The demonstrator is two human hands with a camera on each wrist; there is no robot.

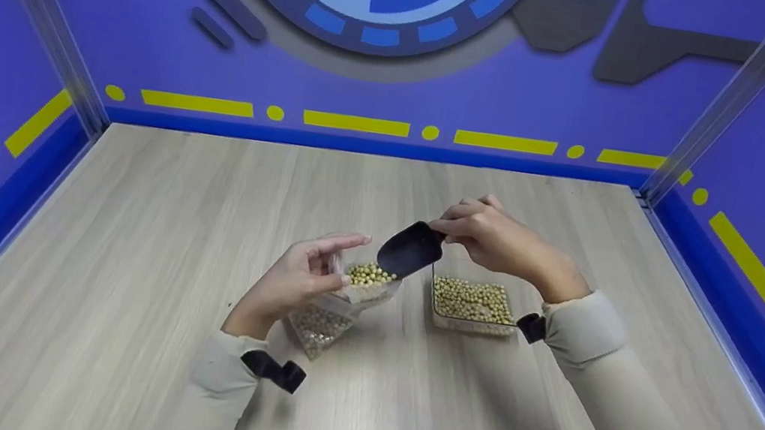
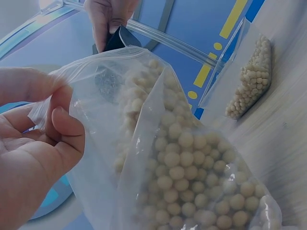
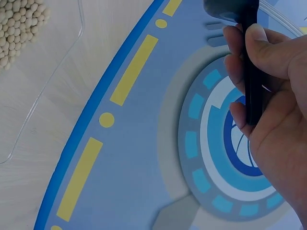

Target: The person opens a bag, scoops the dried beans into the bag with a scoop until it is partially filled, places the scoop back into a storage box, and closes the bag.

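A clear zip-top plastic bag [image 2: 187, 177], partly filled with round pale-yellow beans, is pinched at its rim by my left hand [image 1: 293, 281]. Its mouth is spread and faces the scoop. My right hand [image 1: 497, 236] grips the black handle of a scoop [image 1: 411, 250], with fingers and thumb wrapped round it in the right wrist view. The scoop tilts down to the left, its lip at the bag's mouth over the beans. Its visible hollow holds no beans. Below my right hand stands a clear rectangular container [image 1: 472, 327] of the same beans [image 1: 472, 299].
The wood-grain table [image 1: 153, 226] extends around both hands. Blue panels [image 1: 369, 103] with yellow dashes enclose its back and sides, joined by metal corner posts [image 1: 728, 107]. The container stands just right of the bag, under the right forearm.
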